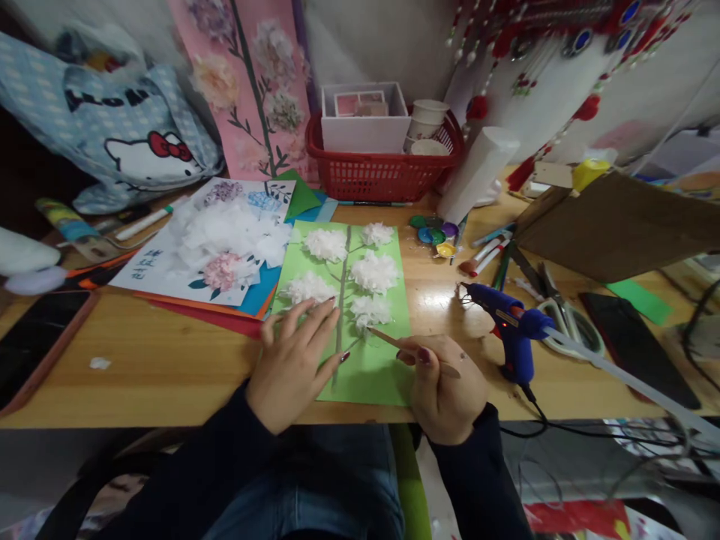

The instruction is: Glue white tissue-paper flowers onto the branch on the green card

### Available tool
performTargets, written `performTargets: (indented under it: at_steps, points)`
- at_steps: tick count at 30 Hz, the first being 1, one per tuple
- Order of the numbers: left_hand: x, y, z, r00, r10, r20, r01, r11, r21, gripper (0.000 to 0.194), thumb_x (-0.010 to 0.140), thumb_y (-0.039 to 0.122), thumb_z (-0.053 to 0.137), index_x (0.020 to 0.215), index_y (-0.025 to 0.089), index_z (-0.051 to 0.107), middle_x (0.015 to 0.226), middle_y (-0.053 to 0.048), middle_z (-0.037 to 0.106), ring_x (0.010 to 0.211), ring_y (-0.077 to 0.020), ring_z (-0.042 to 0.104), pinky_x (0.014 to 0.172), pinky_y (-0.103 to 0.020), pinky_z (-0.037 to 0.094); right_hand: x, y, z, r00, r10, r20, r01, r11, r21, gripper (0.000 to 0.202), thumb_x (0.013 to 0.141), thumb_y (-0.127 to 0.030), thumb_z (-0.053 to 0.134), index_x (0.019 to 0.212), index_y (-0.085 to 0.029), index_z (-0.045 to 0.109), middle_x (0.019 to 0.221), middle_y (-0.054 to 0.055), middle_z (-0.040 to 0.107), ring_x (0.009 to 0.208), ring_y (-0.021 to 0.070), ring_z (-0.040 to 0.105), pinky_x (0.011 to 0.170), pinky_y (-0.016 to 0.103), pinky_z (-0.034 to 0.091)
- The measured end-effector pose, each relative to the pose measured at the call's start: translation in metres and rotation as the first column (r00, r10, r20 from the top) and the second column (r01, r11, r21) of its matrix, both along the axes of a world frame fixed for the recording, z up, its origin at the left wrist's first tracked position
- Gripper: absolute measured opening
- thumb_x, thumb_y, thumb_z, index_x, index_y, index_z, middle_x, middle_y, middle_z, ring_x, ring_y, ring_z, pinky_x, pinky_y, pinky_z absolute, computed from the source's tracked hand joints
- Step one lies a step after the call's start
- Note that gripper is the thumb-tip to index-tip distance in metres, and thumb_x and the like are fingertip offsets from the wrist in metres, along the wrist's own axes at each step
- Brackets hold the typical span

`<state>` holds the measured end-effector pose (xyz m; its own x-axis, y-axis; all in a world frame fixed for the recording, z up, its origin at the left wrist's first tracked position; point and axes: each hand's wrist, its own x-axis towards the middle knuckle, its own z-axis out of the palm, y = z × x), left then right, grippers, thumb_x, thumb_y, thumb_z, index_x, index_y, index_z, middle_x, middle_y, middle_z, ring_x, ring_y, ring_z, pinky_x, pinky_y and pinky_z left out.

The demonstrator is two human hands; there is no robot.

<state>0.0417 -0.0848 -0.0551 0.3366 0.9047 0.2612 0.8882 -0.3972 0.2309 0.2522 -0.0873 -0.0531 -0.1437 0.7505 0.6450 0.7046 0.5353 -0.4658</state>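
Left hand (292, 360), spread at the green sheet's (382, 382) eight o'clock, steadies it. Right hand (448, 394) pinches a stick (388, 337); light pressure should spare petals (370, 307).

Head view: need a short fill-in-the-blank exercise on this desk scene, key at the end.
The left hand rests on a ____ sheet. The right hand holds a thin tool by a ____ paper flower. The glue gun lies to the ____ of the sheet. The basket is ____.
green; white; right; red
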Motion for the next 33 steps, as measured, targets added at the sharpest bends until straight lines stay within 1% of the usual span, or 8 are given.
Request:
performTargets:
  at_steps: [5,13,18,21,24,27,30,33]
  points:
    - [0.002,-0.002,-0.008,1.0,0.003,0.005,-0.003,1.0,0.01,0.039,0.091,0.032,0.054,0.13,0.03,0.053,0.14,-0.003,0.056,0.131,-0.0395,0.04,0.102,-0.064,0.024,-0.001,0.002,-0.001,0.995,0.058,0.084,-0.06,0.998,0.016,0.026,0.096,-0.019,0.039,0.088,-0.019,0.064,0.068,0.001,0.068,0.061,0.0138,0.063,0.061,0.026,0.047]
    - [-0.001,-0.002,-0.011,1.0,-0.001,-0.017,0.002,1.0,0.025,0.037,0.093,0.034,0.052,0.128,0.024,0.058,0.14,-0.008,0.055,0.133,-0.0379,0.037,0.106,-0.065,0.017,-0.004,0.004,-0.007,0.999,0.044,0.015,-0.045,0.998,0.047,0.025,0.098,-0.022,0.041,0.087,-0.018,0.064,0.069,0.001,0.069,0.061,0.0127,0.064,0.06,0.024,0.046]
    - [0.003,-0.004,-0.011,1.0,0.019,-0.011,-0.018,0.999,0.035,0.038,0.09,0.034,0.056,0.127,0.023,0.06,0.137,-0.009,0.058,0.131,-0.0355,0.04,0.105,-0.06,0.025,-0.003,0.006,-0.008,0.999,0.028,-0.034,-0.027,0.999,0.025,0.032,0.099,-0.029,0.038,0.086,-0.018,0.065,0.064,0.001,0.069,0.059,0.0134,0.066,0.057,0.023,0.046]
    - [0.0,-0.005,-0.009,0.995,0.02,0.094,-0.026,0.997,0.072,0.032,0.088,0.03,0.059,0.119,0.026,0.065,0.129,-0.006,0.064,0.127,-0.0309,0.044,0.103,-0.054,0.032,-0.001,0.005,-0.012,0.988,-0.038,-0.147,0.045,0.998,0.045,0.041,0.1,-0.035,0.034,0.083,-0.017,0.066,0.059,0.001,0.068,0.054,0.0133,0.064,0.055,0.023,0.045]
    - [-0.015,-0.007,-0.001,0.958,0.098,0.268,-0.152,0.97,0.189,0.02,0.087,0.022,0.058,0.102,0.026,0.07,0.111,-0.002,0.072,0.113,-0.0241,0.055,0.099,-0.045,0.039,0.002,0.002,-0.016,0.925,-0.141,-0.352,0.169,0.984,0.049,0.049,0.1,-0.04,0.033,0.075,-0.015,0.066,0.051,0.001,0.064,0.047,0.0127,0.06,0.052,0.024,0.044]
    - [-0.042,-0.002,0.013,0.903,0.243,0.355,-0.35,0.894,0.279,0.019,0.085,0.015,0.055,0.093,0.022,0.071,0.098,-0.004,0.073,0.098,-0.0216,0.061,0.092,-0.04,0.043,0.004,0.001,-0.018,0.853,-0.189,-0.487,0.228,0.973,0.023,0.054,0.099,-0.045,0.033,0.069,-0.015,0.066,0.047,0.001,0.06,0.045,0.0135,0.059,0.053,0.026,0.044]
    - [-0.073,0.011,0.027,0.866,0.413,0.281,-0.488,0.82,0.299,0.025,0.083,0.011,0.051,0.095,0.021,0.071,0.1,-0.006,0.072,0.099,-0.0249,0.06,0.09,-0.042,0.041,0.003,0.001,-0.018,0.822,-0.189,-0.537,0.222,0.975,-0.004,0.054,0.098,-0.047,0.035,0.067,-0.015,0.065,0.045,0.0,0.059,0.044,0.0137,0.058,0.055,0.027,0.045]
    - [-0.093,0.029,0.034,0.862,0.486,0.142,-0.507,0.83,0.232,0.025,0.084,0.018,0.054,0.1,0.023,0.072,0.103,-0.008,0.072,0.103,-0.0287,0.058,0.088,-0.045,0.038,0.003,0.0,-0.015,0.809,-0.198,-0.553,0.232,0.973,-0.009,0.053,0.098,-0.047,0.036,0.067,-0.015,0.064,0.046,0.001,0.059,0.044,0.0138,0.057,0.055,0.027,0.045]
